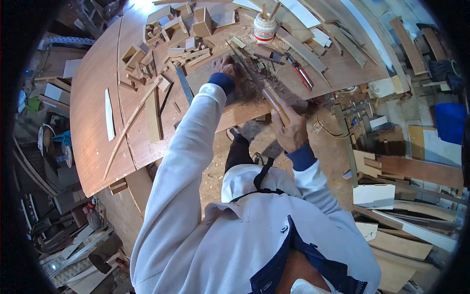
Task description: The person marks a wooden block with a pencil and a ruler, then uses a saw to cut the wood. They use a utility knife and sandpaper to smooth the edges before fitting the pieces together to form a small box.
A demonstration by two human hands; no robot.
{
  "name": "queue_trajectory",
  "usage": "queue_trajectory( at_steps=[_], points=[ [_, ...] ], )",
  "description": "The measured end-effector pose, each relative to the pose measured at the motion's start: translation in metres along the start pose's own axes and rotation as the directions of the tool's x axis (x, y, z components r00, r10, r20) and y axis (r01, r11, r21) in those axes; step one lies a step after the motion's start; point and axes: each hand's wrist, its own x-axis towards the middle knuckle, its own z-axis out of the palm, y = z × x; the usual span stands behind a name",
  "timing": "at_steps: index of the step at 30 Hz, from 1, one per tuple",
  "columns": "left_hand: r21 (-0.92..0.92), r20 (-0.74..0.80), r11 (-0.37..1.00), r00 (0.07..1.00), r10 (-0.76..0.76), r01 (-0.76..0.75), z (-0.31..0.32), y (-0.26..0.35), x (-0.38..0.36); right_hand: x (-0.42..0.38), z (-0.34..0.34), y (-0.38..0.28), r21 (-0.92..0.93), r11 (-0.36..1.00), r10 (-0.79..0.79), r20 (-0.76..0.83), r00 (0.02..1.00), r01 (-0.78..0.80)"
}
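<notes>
My right hand [290,130] is closed around the wooden handle of a long, thin tool [267,93], which looks like a file or saw. Its dark blade slants up and left over the workbench. My left hand [226,69] rests on a dark flat piece [203,76] near the bench's front edge, beside the blade. The fingers of that hand are in shadow, and whether they grip anything is unclear. Sawdust and small scraps lie around the blade.
On the wooden bench [93,142] are small wooden boxes [202,22], a white tub with brushes [264,29], a red-and-black tool [299,72], strips and a long curved strip [132,125]. Planks [416,169] are stacked at the right. A blue container [450,122] stands beyond.
</notes>
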Motion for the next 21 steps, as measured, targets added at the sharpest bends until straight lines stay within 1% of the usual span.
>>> queue_trajectory(
  at_steps=[1,3,4,6,7,9,10,11,13,14,15,17,18,21],
  points=[
    [-0.007,0.006,1.0,1.0,0.003,-0.003,0.003,0.004,-0.002,-0.017,-0.013,-0.008,-0.006,1.0,0.006,0.004,1.0,-0.006],
    [0.032,-0.003,0.999,1.0,0.003,-0.003,0.001,0.001,0.0,-0.038,-0.041,-0.023,0.076,0.984,0.154,0.072,0.985,-0.16],
    [0.028,0.001,1.0,1.0,-0.005,0.005,0.004,-0.001,-0.004,-0.039,-0.04,-0.023,0.076,0.984,0.154,0.082,0.985,-0.16],
    [0.04,-0.104,0.999,0.994,0.034,-0.03,0.007,0.001,-0.008,-0.043,-0.039,-0.023,0.029,0.987,0.159,0.026,0.987,-0.16],
    [0.038,-0.105,0.999,0.994,0.035,-0.031,0.009,0.001,-0.004,-0.032,-0.03,-0.017,0.027,0.987,0.159,0.026,0.987,-0.159],
    [0.013,0.023,1.0,1.0,-0.004,0.003,0.004,-0.003,0.002,0.002,-0.001,-0.006,-0.001,0.999,0.033,0.035,0.999,-0.032],
    [0.022,0.02,1.0,1.0,-0.003,0.002,0.001,-0.004,0.003,0.003,-0.005,-0.01,-0.037,0.996,0.081,0.074,0.994,-0.079],
    [0.016,-0.002,1.0,1.0,-0.011,0.011,-0.001,-0.002,0.006,-0.001,-0.013,-0.016,-0.037,0.996,0.082,0.068,0.994,-0.079],
    [-0.002,-0.023,1.0,0.999,-0.029,0.029,-0.002,0.002,0.004,-0.02,-0.036,-0.029,0.025,0.983,0.176,0.132,0.976,-0.181],
    [-0.01,-0.013,0.999,0.999,-0.038,0.037,-0.002,0.003,0.002,-0.032,-0.044,-0.035,0.073,0.987,0.137,0.069,0.988,-0.142],
    [-0.018,0.002,0.999,0.999,-0.043,0.043,-0.004,0.005,-0.004,-0.032,-0.042,-0.033,0.071,0.987,0.138,0.075,0.988,-0.143],
    [-0.034,-0.005,0.999,1.0,-0.013,0.012,-0.012,0.007,-0.01,-0.033,-0.035,-0.024,0.067,0.995,0.071,0.019,0.997,-0.072],
    [-0.049,-0.014,0.999,1.0,0.013,-0.014,-0.015,0.009,-0.014,-0.021,-0.023,-0.019,0.015,0.994,0.107,0.047,0.993,-0.108],
    [-0.008,-0.007,1.0,1.0,0.017,-0.017,-0.012,0.006,-0.01,0.008,-0.005,-0.007,0.003,0.994,0.107,0.092,0.99,-0.108]
  ],
)
